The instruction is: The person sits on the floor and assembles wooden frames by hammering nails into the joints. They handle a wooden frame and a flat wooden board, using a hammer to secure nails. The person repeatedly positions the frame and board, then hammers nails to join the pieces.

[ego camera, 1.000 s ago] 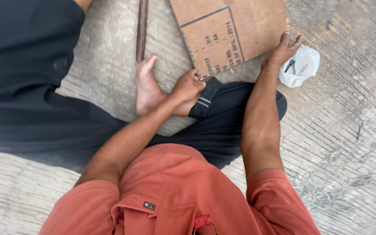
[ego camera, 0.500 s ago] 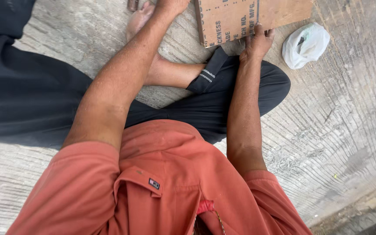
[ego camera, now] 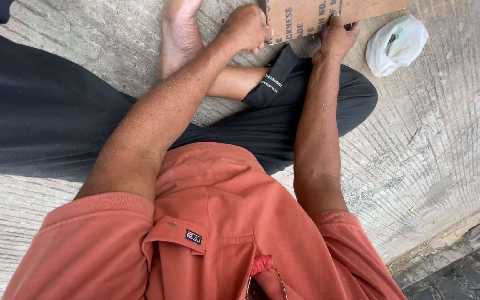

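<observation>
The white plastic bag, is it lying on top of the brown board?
No, the white plastic bag lies on the concrete ground just right of the brown board, beyond the right hand.

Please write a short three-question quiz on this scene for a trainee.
1. True or false: the right hand presses on the brown board.
2. What lies right of the board? A: a red bucket; B: a white plastic bag; C: a hammer.
3. Fill in: the left hand is closed at the board's ___ edge.

Key: 1 true; 2 B; 3 left.
</observation>
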